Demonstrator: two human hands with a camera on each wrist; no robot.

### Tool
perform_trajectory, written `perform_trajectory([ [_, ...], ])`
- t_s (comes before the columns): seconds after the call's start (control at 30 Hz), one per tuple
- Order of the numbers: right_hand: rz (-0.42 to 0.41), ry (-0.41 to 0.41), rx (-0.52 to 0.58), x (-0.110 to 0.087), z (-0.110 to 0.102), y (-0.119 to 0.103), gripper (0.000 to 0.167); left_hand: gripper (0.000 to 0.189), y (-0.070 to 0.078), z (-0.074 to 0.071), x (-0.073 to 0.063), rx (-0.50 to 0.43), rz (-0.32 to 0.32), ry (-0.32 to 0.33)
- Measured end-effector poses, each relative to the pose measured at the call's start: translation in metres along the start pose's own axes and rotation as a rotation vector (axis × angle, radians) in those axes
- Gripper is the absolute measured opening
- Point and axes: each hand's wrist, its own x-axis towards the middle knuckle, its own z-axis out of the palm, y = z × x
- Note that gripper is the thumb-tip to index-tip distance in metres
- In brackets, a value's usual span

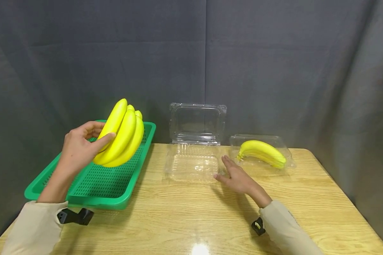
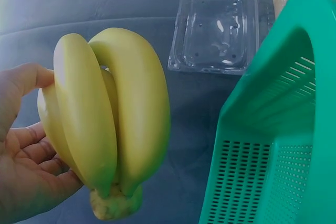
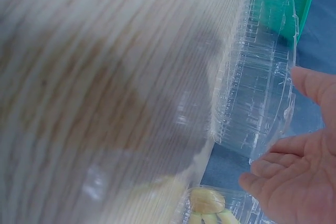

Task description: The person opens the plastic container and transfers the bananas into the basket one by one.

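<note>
A bunch of yellow bananas [image 1: 125, 138] is gripped in my left hand [image 1: 78, 147], thumb on the near side, and held above the green basket [image 1: 137, 177]. In the left wrist view, the bunch [image 2: 139, 108] has its stem end pointing down. An opened clear plastic clamshell box [image 1: 196, 139] stands at the middle back, its lid raised. My right hand [image 1: 237, 177] is at the right side of this box with fingers extended; whether it touches the rim I cannot tell. In the right wrist view, that hand [image 3: 294, 177] holds nothing.
To the right, another clear plastic box [image 1: 279, 140] has a banana bunch [image 1: 263, 150] in it. All stand on a wooden table [image 1: 178, 212]. A grey curtain [image 1: 258, 71] hangs close behind and along the sides.
</note>
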Motion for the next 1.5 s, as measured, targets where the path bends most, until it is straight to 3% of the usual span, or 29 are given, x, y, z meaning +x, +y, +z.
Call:
perform_trajectory([
  [0.83, 0.001, 0.009, -0.02, -0.001, -0.003, 0.003, 0.079, 0.05, -0.028, -0.009, -0.006, -0.058, -0.107, 0.03],
  [1.13, -0.006, 0.005, -0.019, -0.001, -0.001, 0.001, 0.078, 0.055, -0.044, -0.011, -0.011, -0.041, -0.174, 0.0],
  [1.5, -0.007, 0.003, -0.021, 0.0, 0.001, 0.0, 0.078, 0.058, -0.062, -0.006, -0.013, -0.015, -0.192, -0.045],
])
